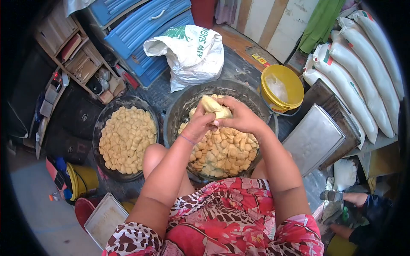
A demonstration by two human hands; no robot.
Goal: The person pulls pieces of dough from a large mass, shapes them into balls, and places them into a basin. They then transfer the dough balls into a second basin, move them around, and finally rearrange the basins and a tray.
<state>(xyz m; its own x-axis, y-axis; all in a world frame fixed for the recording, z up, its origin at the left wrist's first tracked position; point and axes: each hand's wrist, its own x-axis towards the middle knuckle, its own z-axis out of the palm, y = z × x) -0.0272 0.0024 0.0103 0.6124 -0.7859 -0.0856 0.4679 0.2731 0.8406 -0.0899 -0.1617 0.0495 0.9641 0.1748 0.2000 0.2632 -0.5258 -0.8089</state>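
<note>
Clamped between both hands, above the large dark basin (250, 96): a pale yellow lump (211, 103), matte and blunt-edged; cannot tell whether one piece or two. Left hand (199, 124) with fingers bent and pressed against the lump, right hand (239, 116) with fingers closed around the opposite side. Beneath, inside the large basin: a mound of golden chunks (222, 153), knobbly, uneven, some browner, with pale smears on the bare wall. Just beside, to the left: a second dark basin (124, 175), round, heaped with similar rounded pieces (128, 138). Beyond the right hand: a smooth yellow bucket (297, 83) holding crumpled, see-through plastic (276, 88). Behind the large basin: a creased white sack (194, 62) with green lettering.
</note>
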